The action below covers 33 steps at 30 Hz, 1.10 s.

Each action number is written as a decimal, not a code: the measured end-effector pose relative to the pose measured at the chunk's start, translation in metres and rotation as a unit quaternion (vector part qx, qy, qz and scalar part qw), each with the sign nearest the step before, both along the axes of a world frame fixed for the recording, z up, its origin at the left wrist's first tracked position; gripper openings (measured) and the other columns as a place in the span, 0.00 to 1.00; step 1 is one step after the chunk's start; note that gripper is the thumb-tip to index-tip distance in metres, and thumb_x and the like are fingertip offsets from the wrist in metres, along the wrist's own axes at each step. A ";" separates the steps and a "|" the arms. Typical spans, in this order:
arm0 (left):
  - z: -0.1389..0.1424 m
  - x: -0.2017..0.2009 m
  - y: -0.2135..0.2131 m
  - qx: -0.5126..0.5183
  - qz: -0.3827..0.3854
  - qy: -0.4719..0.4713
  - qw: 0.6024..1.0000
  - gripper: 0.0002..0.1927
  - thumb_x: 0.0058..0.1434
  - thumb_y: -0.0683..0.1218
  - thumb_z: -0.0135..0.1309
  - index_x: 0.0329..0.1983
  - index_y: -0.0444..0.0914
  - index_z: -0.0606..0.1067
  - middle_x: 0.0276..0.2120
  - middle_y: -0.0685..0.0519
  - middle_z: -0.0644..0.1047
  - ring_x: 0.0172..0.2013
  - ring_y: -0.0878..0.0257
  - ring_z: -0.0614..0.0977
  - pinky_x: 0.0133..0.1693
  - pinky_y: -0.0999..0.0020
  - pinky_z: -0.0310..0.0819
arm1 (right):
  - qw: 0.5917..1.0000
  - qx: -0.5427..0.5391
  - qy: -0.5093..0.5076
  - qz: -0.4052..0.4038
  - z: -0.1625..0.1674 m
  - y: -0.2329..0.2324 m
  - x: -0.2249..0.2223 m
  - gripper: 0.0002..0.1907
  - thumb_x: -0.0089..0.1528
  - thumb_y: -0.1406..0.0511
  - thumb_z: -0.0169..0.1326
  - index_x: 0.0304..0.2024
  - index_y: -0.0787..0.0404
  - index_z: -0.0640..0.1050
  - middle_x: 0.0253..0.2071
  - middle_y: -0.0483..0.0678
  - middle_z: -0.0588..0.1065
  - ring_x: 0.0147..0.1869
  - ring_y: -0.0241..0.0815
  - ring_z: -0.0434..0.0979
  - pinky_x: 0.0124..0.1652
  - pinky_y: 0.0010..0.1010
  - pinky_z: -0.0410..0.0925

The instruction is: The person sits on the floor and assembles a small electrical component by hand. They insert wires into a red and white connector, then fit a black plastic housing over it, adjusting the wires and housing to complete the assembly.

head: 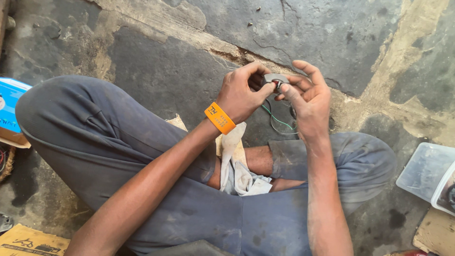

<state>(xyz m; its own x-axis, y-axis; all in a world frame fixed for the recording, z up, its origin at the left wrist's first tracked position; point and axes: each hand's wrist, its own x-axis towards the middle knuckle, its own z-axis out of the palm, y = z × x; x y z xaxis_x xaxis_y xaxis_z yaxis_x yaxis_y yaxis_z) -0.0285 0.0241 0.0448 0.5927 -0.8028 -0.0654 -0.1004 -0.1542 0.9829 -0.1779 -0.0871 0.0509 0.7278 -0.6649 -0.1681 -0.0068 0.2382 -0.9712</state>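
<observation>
Both my hands meet above my crossed legs over a cracked concrete floor. My left hand (242, 94), with an orange wristband (219, 118), grips a small grey electrical part (275, 79) from the left. My right hand (307, 97) pinches the same part from the right, its thumb on a small red spot on it. Thin green and black wires (278, 121) hang down from the part between my hands. A dirty white rag (237, 166) lies in my lap below my left wrist.
A clear plastic container (424, 171) and its lid sit on the floor at the right. A blue round box (9, 106) lies at the left edge. Brown cardboard (31, 242) is at the bottom left, and a wooden piece (438, 232) at the bottom right.
</observation>
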 end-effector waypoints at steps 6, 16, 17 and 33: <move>0.001 0.003 0.002 -0.023 -0.089 0.157 0.983 0.17 0.64 0.50 0.59 0.49 0.35 0.80 0.30 0.54 0.83 0.29 0.71 0.85 0.32 0.73 0.82 | 0.997 0.074 -0.027 0.013 0.003 -0.002 -0.003 0.26 0.68 0.74 0.56 0.68 0.69 0.65 0.54 0.54 0.76 0.51 0.37 0.79 0.44 0.24 0.73; -0.006 0.007 0.002 -0.040 -0.154 0.237 0.958 0.18 0.69 0.54 0.54 0.49 0.34 0.80 0.34 0.55 0.82 0.31 0.69 0.82 0.34 0.73 0.80 | 0.987 0.152 -0.040 0.024 0.011 -0.006 -0.006 0.22 0.70 0.70 0.53 0.65 0.70 0.68 0.50 0.55 0.77 0.43 0.36 0.78 0.40 0.22 0.72; -0.007 0.007 0.001 -0.048 -0.148 0.249 0.956 0.18 0.69 0.54 0.53 0.49 0.35 0.79 0.35 0.55 0.82 0.31 0.69 0.82 0.34 0.72 0.80 | 0.987 0.156 -0.040 0.019 0.010 -0.006 -0.006 0.21 0.70 0.71 0.53 0.64 0.70 0.68 0.49 0.54 0.77 0.43 0.36 0.78 0.40 0.23 0.72; -0.004 0.006 0.003 -0.061 -0.121 0.170 0.976 0.16 0.63 0.44 0.59 0.51 0.32 0.78 0.33 0.52 0.82 0.31 0.69 0.84 0.34 0.73 0.81 | 0.989 0.145 -0.040 0.001 0.002 -0.006 -0.011 0.13 0.68 0.71 0.58 0.52 0.62 0.70 0.44 0.49 0.77 0.42 0.34 0.77 0.41 0.24 0.72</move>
<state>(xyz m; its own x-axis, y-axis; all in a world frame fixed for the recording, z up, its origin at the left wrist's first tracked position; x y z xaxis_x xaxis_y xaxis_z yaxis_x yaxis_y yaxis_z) -0.0229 0.0273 0.0410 0.3446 -0.9311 -0.1199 0.2157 -0.0458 0.9754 -0.1888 -0.0935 0.0528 0.7483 -0.5953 -0.2927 0.0669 0.5067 -0.8595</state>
